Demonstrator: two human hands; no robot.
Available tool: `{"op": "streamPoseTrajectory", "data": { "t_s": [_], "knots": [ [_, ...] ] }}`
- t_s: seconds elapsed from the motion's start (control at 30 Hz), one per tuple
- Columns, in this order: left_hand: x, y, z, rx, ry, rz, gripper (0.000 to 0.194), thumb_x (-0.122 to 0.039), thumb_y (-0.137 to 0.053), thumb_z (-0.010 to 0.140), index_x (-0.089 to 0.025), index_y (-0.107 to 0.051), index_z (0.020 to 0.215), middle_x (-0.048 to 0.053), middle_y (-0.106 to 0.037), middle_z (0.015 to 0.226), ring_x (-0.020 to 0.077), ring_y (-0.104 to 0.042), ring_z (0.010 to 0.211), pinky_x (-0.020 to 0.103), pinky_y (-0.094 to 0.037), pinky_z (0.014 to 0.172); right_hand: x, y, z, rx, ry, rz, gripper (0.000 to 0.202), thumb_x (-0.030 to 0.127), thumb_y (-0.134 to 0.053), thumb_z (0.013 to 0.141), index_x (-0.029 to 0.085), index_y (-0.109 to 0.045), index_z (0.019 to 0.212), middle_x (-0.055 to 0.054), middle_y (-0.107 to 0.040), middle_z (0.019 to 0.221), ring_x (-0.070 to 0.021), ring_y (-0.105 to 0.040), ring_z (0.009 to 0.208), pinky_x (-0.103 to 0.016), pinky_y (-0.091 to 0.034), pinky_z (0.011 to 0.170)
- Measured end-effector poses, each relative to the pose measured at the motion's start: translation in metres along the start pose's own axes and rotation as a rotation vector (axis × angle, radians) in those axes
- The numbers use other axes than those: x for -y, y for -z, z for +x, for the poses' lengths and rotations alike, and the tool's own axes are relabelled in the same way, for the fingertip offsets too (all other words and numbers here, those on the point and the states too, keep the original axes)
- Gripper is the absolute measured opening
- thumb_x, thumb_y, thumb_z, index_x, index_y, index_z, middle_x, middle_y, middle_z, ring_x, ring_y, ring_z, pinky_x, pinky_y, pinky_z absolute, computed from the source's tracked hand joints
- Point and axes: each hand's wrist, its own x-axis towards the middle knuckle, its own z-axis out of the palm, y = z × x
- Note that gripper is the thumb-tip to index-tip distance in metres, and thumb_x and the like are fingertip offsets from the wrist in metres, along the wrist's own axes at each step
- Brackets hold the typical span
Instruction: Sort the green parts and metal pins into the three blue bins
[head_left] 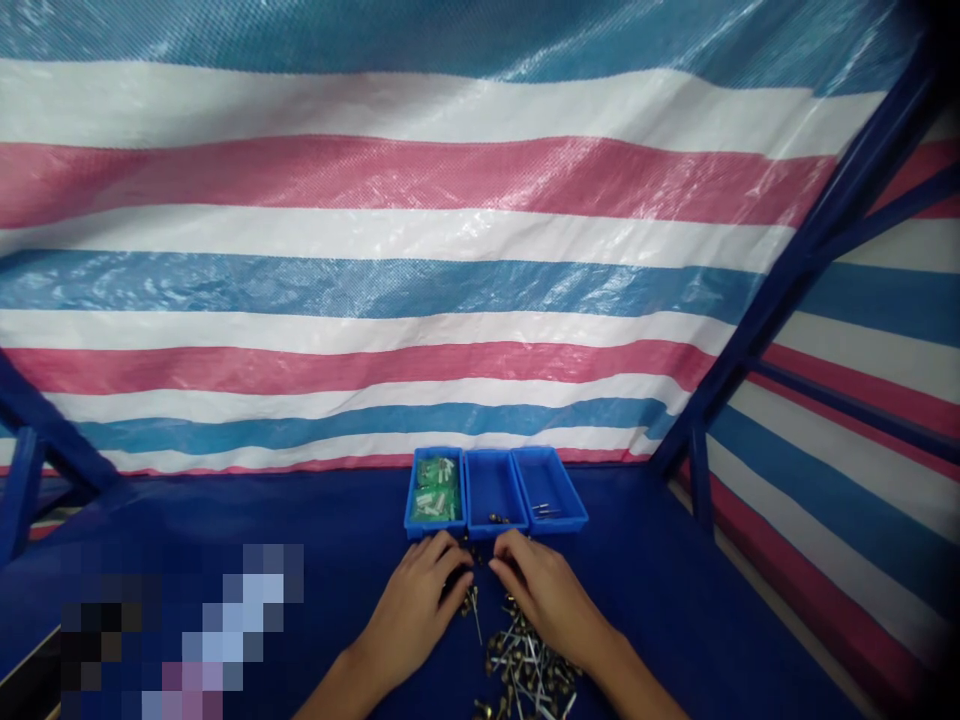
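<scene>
My left hand rests low over the blue table, fingers curled and thumb drawn in close to the fingertips. Opposite it, my right hand is bent the same way, its thumb and fingers nearly together. Whatever either hand pinches is too small or hidden to make out. A few small dark and brass-coloured pieces lie in the gap between the hands. Just below my left thumb is a small brass-headed part with a thin metal rod. Partly beneath my right hand spreads a pile of similar rod-and-brass parts.
Three joined blue bins stand beyond my hands. The left bin holds green bags with white pieces, the middle bin a few small dark parts, the right bin some thin rods. A striped sheet hangs behind; a blue frame rises at right.
</scene>
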Motion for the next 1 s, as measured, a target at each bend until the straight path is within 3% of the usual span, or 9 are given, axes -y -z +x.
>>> {"op": "streamPoseTrajectory", "data": {
  "t_s": [0.33, 0.77, 1.0],
  "knots": [
    [0.0003, 0.0004, -0.0004, -0.019, -0.004, 0.003, 0.012, -0.024, -0.060, 0.109, -0.030, -0.068, 0.116, 0.002, -0.068, 0.115, 0.0248, -0.067, 0.107, 0.039, -0.054, 0.095, -0.0063, -0.0031, 0.0009, -0.209, 0.063, 0.163, 0.016, 0.028, -0.052, 0.112, 0.029, -0.066, 0.119, -0.004, -0.069, 0.111, -0.0208, -0.069, 0.102, -0.030, -0.052, 0.089],
    [-0.0002, -0.0002, -0.0012, -0.025, -0.016, 0.004, 0.013, -0.026, -0.058, 0.110, -0.028, -0.069, 0.115, 0.004, -0.068, 0.115, 0.0254, -0.068, 0.106, 0.041, -0.055, 0.095, -0.0044, -0.0025, 0.0040, -0.263, -0.020, 0.249, 0.024, 0.031, -0.048, 0.113, 0.028, -0.070, 0.121, -0.006, -0.070, 0.112, -0.0230, -0.068, 0.106, -0.033, -0.053, 0.095],
    [0.0008, -0.0005, -0.0010, -0.017, -0.013, 0.001, 0.013, -0.025, -0.057, 0.110, -0.028, -0.069, 0.115, 0.003, -0.068, 0.115, 0.0253, -0.068, 0.106, 0.041, -0.055, 0.096, -0.0070, -0.0037, 0.0039, -0.246, -0.087, 0.307, 0.031, 0.042, -0.045, 0.113, 0.026, -0.071, 0.117, -0.007, -0.069, 0.109, -0.0229, -0.068, 0.094, -0.033, -0.056, 0.084]
  ]
}}
